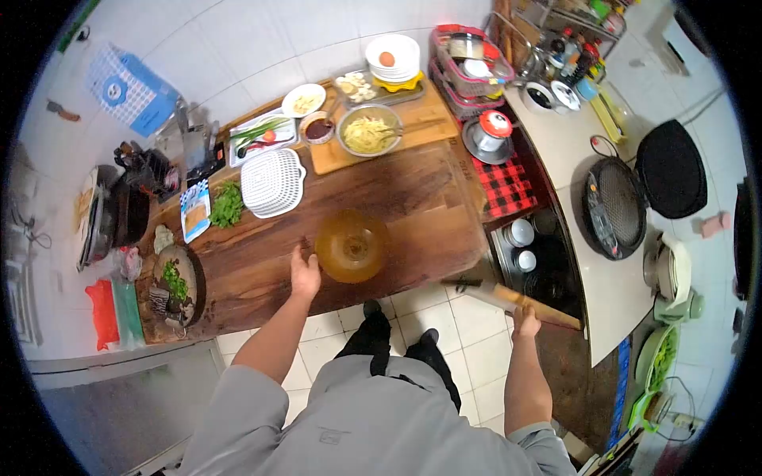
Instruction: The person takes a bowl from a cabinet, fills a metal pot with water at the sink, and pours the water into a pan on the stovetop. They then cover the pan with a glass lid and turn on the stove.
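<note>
An amber glass bowl (pixel 352 247) stands on the wooden countertop (pixel 421 198) near its front edge. My left hand (pixel 304 275) is beside the bowl's left rim, thumb and fingers apart; whether a fingertip touches the glass is hard to tell. On the right, a drawer (pixel 548 311) is pulled out below the pale counter. My right hand (pixel 525 321) is closed over the top edge of its wooden front. Inside the drawer stand white-lidded jars (pixel 520 232), and part of its inside is dark.
Behind the bowl are a white basket (pixel 272 182), leafy greens (pixel 228 205) and a steel bowl of shredded food (pixel 368 131) on a board. A round chopping board (pixel 176 282) with chopped greens lies at left. An open electric griddle (pixel 615 208) occupies the right counter.
</note>
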Motion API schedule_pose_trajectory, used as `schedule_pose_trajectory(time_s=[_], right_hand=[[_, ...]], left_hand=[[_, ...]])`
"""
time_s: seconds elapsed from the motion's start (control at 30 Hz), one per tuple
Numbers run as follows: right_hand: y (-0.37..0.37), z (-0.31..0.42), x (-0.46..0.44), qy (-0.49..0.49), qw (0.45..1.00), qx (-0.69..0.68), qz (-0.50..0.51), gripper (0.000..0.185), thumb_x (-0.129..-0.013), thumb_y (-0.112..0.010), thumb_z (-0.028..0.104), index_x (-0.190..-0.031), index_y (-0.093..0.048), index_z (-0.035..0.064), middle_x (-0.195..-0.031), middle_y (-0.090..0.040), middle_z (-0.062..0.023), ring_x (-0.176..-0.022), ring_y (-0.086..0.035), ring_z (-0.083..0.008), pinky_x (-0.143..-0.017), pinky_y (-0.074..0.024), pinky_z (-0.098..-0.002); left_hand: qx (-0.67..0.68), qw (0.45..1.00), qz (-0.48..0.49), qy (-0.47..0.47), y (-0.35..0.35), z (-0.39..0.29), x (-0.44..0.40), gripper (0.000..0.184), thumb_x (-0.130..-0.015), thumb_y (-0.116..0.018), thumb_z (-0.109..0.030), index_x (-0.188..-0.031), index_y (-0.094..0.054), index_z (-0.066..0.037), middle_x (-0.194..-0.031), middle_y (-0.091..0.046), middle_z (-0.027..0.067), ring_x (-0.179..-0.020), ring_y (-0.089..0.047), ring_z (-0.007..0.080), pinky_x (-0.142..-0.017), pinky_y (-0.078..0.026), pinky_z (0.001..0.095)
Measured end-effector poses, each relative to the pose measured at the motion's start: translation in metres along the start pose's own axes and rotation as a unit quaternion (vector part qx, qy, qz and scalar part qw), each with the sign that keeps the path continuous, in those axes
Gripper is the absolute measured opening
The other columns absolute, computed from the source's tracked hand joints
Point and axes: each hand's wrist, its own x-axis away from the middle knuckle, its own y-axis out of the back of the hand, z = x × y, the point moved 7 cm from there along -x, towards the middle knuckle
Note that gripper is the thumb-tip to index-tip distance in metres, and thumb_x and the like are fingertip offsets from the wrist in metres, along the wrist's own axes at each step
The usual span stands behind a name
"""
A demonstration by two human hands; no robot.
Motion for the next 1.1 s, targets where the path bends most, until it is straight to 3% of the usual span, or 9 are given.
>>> schedule_pose_trajectory(time_s=[0.07,0.17,0.3,0.37,0.43,0.47,0.9,1.0,1.1], right_hand=[[-0.052,0.033,0.023,0.035,0.997,-0.013,0.073,0.026,-0.088,-0.056,0.017,-0.106,-0.050,-0.0007,-0.095,-0.058,-0.0083,-0.078,-0.060,-0.0198,-0.058,-0.0470,-0.0247],[-0.146,0.053,0.077,0.074,0.985,0.096,0.119,0.026,-0.092,-0.051,0.017,-0.110,-0.054,-0.0006,-0.091,-0.061,-0.0097,-0.076,-0.061,-0.0174,-0.059,-0.0490,-0.0255],[-0.283,0.031,0.167,0.108,0.897,0.217,0.370,0.034,-0.091,-0.054,0.022,-0.116,-0.054,-0.0018,-0.096,-0.063,-0.0107,-0.078,-0.061,-0.0160,-0.068,-0.0498,-0.0282],[-0.328,-0.008,0.173,0.170,0.846,0.316,0.394,0.035,-0.092,-0.052,0.021,-0.117,-0.054,-0.0043,-0.097,-0.064,-0.0105,-0.081,-0.061,-0.0149,-0.069,-0.0494,-0.0262],[-0.366,-0.015,0.198,0.248,0.797,0.390,0.388,0.038,-0.091,-0.049,0.023,-0.116,-0.054,-0.0053,-0.109,-0.060,-0.0241,-0.103,-0.058,-0.0329,-0.089,-0.0449,-0.0359],[-0.378,-0.009,0.211,0.267,0.780,0.411,0.389,0.041,-0.091,-0.048,0.026,-0.117,-0.053,-0.0053,-0.114,-0.056,-0.0273,-0.111,-0.052,-0.0379,-0.094,-0.0409,-0.0386],[-0.442,-0.019,0.215,0.219,0.679,0.480,0.511,0.035,-0.092,-0.045,0.015,-0.118,-0.051,-0.0071,-0.117,-0.056,-0.0240,-0.112,-0.051,-0.0373,-0.095,-0.0398,-0.0394],[-0.449,-0.020,0.212,0.262,0.648,0.471,0.538,0.037,-0.091,-0.045,0.016,-0.119,-0.051,-0.0070,-0.117,-0.056,-0.0245,-0.112,-0.051,-0.0377,-0.096,-0.0397,-0.0404],[-0.454,-0.011,0.215,0.298,0.654,0.487,0.496,0.028,-0.089,-0.044,0.011,-0.110,-0.056,-0.0028,-0.105,-0.061,-0.0232,-0.102,-0.056,-0.0364,-0.087,-0.0423,-0.0383]], left_hand=[[0.034,0.999,0.020,-0.006,-0.012,0.024,-0.018,0.051,-0.090,-0.047,-0.018,-0.133,-0.033,0.004,-0.133,-0.041,0.0247,-0.124,-0.040,0.0345,-0.104,-0.032,0.0374],[0.060,0.997,0.049,0.030,-0.010,0.005,-0.014,0.048,-0.090,-0.047,-0.017,-0.133,-0.035,0.001,-0.132,-0.044,0.0213,-0.123,-0.042,0.0321,-0.102,-0.033,0.0367],[0.117,0.989,0.074,0.047,-0.022,0.022,-0.023,0.044,-0.091,-0.045,-0.016,-0.132,-0.038,-0.001,-0.130,-0.046,0.0191,-0.121,-0.044,0.0310,-0.100,-0.035,0.0364],[0.103,0.991,0.072,0.049,-0.018,0.013,-0.019,0.042,-0.092,-0.042,-0.014,-0.131,-0.039,0.000,-0.128,-0.048,0.0191,-0.120,-0.045,0.0311,-0.099,-0.036,0.0359],[0.129,0.987,0.074,0.053,-0.023,0.017,-0.022,0.041,-0.092,-0.040,-0.013,-0.130,-0.041,0.002,-0.128,-0.048,0.0213,-0.120,-0.045,0.0334,-0.100,-0.036,0.0371],[0.076,0.995,0.061,0.020,-0.016,0.005,-0.018,0.040,-0.091,-0.038,-0.012,-0.129,-0.043,0.003,-0.129,-0.047,0.0220,-0.121,-0.045,0.0341,-0.100,-0.035,0.0371],[0.160,0.987,-0.018,0.001,-0.043,0.019,-0.007,0.038,-0.089,-0.040,-0.006,-0.126,-0.046,-0.003,-0.111,-0.059,0.0227,-0.105,-0.056,0.0349,-0.089,-0.044,0.0379],[0.104,0.994,-0.038,-0.002,-0.034,0.005,0.003,0.037,-0.088,-0.041,-0.006,-0.124,-0.047,-0.003,-0.109,-0.059,0.0235,-0.103,-0.057,0.0356,-0.087,-0.044,0.0387],[0.108,0.992,-0.066,0.023,-0.042,0.019,0.003,0.035,-0.088,-0.043,-0.009,-0.122,-0.048,-0.003,-0.109,-0.058,0.0245,-0.102,-0.057,0.0371,-0.087,-0.045,0.0414]])
